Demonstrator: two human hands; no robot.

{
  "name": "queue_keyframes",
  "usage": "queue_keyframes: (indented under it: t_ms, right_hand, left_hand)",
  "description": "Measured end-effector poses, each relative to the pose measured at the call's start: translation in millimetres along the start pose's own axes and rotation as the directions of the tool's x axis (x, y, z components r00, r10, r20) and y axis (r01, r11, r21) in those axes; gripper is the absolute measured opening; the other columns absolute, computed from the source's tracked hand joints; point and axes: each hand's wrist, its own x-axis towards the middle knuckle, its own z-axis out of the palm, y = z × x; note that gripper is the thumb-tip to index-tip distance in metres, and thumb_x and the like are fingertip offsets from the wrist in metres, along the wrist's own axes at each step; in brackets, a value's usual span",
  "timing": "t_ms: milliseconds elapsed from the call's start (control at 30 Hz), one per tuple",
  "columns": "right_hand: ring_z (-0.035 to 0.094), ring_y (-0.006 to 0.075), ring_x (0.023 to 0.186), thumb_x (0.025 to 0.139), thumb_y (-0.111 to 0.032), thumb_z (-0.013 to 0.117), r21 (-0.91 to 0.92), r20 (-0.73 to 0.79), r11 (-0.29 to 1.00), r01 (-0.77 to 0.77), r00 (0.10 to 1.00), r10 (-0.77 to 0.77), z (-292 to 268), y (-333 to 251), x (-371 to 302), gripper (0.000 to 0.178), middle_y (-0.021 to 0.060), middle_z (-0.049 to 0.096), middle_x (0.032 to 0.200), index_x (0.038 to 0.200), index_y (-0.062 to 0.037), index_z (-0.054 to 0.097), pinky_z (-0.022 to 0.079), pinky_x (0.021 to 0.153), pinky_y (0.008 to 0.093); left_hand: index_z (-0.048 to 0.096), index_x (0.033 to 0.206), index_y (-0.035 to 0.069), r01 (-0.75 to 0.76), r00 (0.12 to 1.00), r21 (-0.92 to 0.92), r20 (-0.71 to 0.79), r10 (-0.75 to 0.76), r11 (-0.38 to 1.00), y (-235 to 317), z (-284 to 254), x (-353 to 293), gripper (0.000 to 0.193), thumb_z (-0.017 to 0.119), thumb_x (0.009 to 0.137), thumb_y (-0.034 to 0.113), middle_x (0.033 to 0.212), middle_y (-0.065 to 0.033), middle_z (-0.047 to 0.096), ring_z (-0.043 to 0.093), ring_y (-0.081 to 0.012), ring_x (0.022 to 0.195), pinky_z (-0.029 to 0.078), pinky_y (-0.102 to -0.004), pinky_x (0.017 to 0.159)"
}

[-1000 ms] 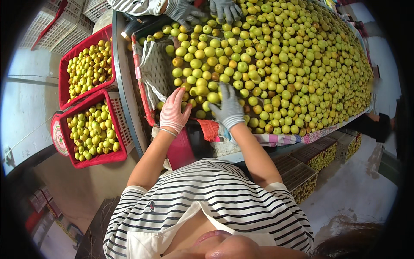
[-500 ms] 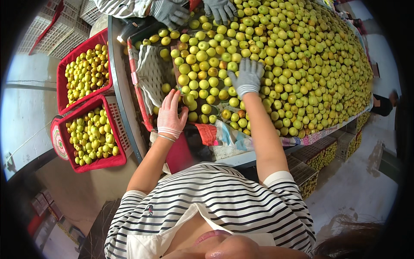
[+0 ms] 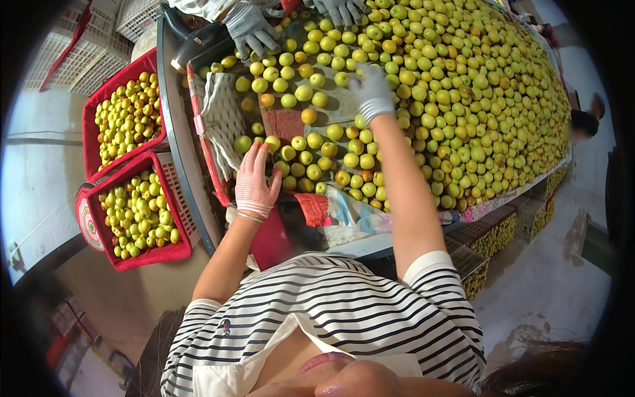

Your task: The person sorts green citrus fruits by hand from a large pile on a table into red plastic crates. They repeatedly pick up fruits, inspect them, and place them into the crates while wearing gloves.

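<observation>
Small round yellow-green fruits (image 3: 469,112) that look like jujubes cover the sorting table, some with brown patches. My left hand (image 3: 256,185), in a pale red-striped glove, lies at the near left edge of the fruit. Its fingers are stretched out, close to a few loose fruits beside the grey padded mat (image 3: 223,112). My right hand (image 3: 375,96), in a grey glove, is over the middle of the fruit. Motion blurs its fingers, and whether they hold a fruit does not show. A bare patch of reddish and grey table surface (image 3: 284,124) shows between the hands.
Across the table are another person's grey-gloved hands (image 3: 251,30). On the left stand two red-lined crates (image 3: 126,263) of fruit behind a metal rail. White crates (image 3: 99,49) are stacked at the far left. Fruit-filled crates (image 3: 493,238) sit under the table's right side.
My right hand has moved away from me and slightly left. Fruits between my hands have parted, baring table surface. My left hand shifted slightly nearer me; the other person's left-side hand reached in among fruits.
</observation>
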Motion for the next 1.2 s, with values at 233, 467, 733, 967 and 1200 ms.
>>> queue_keyframes:
  t_ms: [233,467,733,967,1200]
  right_hand:
    - [0.049,0.0350,0.125,0.087,-0.040,0.065,-0.425,0.038,0.900,-0.096,0.992,0.123,21.6,19.3,30.9,0.055,0.0202,0.043,0.134,0.127,-0.0072,0.047,0.057,0.088,0.0446]
    - [0.065,0.0343,0.096,0.091,-0.037,0.058,-0.375,0.305,0.875,0.306,0.932,-0.196,37.3,-27.5,-23.8,0.043,0.0195,0.049,0.122,0.123,-0.0114,0.049,0.061,0.073,0.0410]
    - [0.064,0.0396,0.089,0.079,-0.033,0.068,0.530,-0.050,0.824,0.199,0.978,-0.203,93.2,-61.1,-109.2,0.038,0.0194,0.063,0.103,0.112,-0.0156,0.060,0.053,0.076,0.0469]
    - [0.061,0.0366,0.106,0.090,-0.041,0.059,0.215,-0.036,0.832,0.511,0.856,-0.516,48.3,-88.3,-182.6,0.060,0.0198,0.051,0.128,0.140,-0.0120,0.044,0.054,0.083,0.0439]
    - [0.061,0.0322,0.102,0.091,-0.023,0.060,-0.182,-0.228,0.983,-0.029,0.973,-0.014,-47.0,78.2,-118.8,0.029,0.0170,0.062,0.113,0.116,-0.0084,0.064,0.051,0.090,0.0420]
  left_hand:
    - [0.045,0.140,0.006,0.002,1.000,-0.009,0.017,-0.001,1.000,8.0,-1.0,6.2,0.060,0.066,0.085,0.016,0.143,-0.0182,0.046,0.047,-0.0363,0.128,0.040,-0.0432,0.105]
    - [0.050,0.135,0.004,-0.009,0.999,-0.057,-0.032,0.008,0.998,1.1,2.5,3.8,0.055,0.066,0.083,0.013,0.141,-0.0191,0.048,0.049,-0.0378,0.125,0.041,-0.0433,0.105]
    - [0.041,0.142,-0.001,0.157,0.959,-0.927,0.060,-0.278,0.340,-6.0,34.1,4.2,0.049,0.056,0.096,0.010,0.141,-0.0106,0.048,0.047,-0.0226,0.128,0.036,-0.0350,0.109]
    - [0.049,0.137,0.007,0.238,0.843,-0.720,0.487,-0.231,-0.652,33.6,19.4,8.8,0.059,0.049,0.096,0.049,0.137,-0.0163,0.052,0.050,-0.0328,0.125,0.044,-0.0449,0.105]
    - [0.064,0.113,0.010,0.335,0.778,-0.312,0.624,0.074,-0.889,7.0,18.7,3.7,0.044,0.059,0.092,0.048,0.128,-0.0166,0.058,0.063,-0.0315,0.101,0.060,-0.0371,0.067]
